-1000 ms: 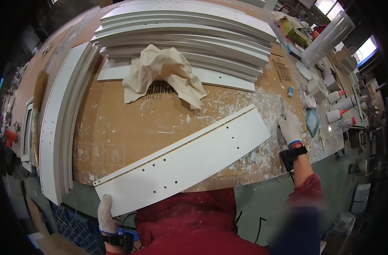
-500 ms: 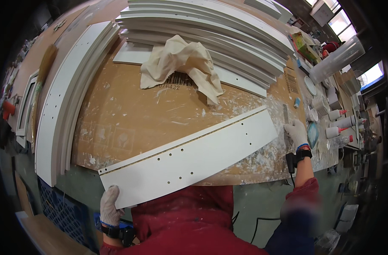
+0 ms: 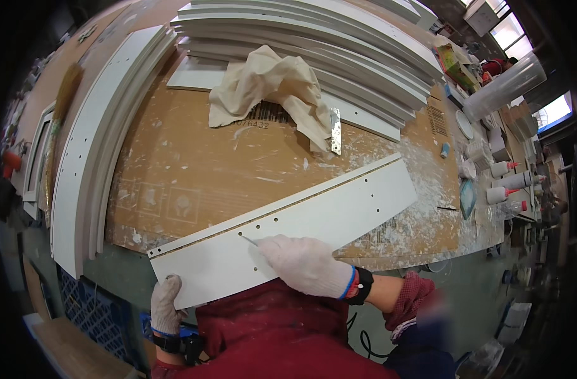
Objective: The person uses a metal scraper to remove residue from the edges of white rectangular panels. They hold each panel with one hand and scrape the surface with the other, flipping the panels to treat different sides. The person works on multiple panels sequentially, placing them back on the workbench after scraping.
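Observation:
A long white board (image 3: 339, 199) with drilled holes and a groove along its far edge lies slanted across the near part of the cardboard. My left hand (image 3: 166, 303) is closed round its lower left corner. Over the board's middle, my right hand (image 3: 304, 262) is closed on a thin pointed metal tool (image 3: 250, 241), mostly hidden by the glove. Its tip is at or close to one of the holes. Both hands wear white knitted gloves. A flat metal strip (image 3: 336, 131) lies beside a crumpled cream cloth (image 3: 263, 82) beyond the board.
White boards (image 3: 301, 31) are stacked at the back, more boards (image 3: 86, 145) at the left. Glue bottles (image 3: 500, 194), a clear roll (image 3: 506, 88) and a small blue block (image 3: 445, 150) stand or lie at the right. A blue plastic crate (image 3: 89, 316) is below the left edge.
My right hand has come from the table's right side to the board's middle, now with the pointed tool. The metal strip, earlier by that hand, now lies beside the cloth.

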{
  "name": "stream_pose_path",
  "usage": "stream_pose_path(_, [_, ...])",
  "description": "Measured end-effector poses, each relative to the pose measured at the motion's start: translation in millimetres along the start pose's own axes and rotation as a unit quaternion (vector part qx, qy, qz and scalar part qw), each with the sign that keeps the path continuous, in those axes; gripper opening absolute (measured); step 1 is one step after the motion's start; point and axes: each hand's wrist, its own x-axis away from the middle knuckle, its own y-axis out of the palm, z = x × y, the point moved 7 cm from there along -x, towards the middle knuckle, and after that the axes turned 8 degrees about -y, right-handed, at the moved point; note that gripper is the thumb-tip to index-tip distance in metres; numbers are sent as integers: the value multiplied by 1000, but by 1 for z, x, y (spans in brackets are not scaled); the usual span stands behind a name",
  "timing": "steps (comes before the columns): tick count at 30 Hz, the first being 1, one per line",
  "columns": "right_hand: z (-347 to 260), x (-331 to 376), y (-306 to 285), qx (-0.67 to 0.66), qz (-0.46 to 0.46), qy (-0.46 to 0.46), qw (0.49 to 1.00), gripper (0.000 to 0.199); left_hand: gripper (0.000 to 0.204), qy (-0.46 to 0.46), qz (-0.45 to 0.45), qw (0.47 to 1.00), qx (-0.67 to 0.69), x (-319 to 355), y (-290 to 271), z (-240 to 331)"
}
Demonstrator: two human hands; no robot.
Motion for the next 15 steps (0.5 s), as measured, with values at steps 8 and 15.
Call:
stream_pose_path(8, [130,48,-42,-7,153,161,975,16,29,-16,47,999,-16,8,-9,-4])
stream_pose_path(15, [261,176,-105,98,89,473,871,27,27,-41,60,996,-50,6,-9,1])
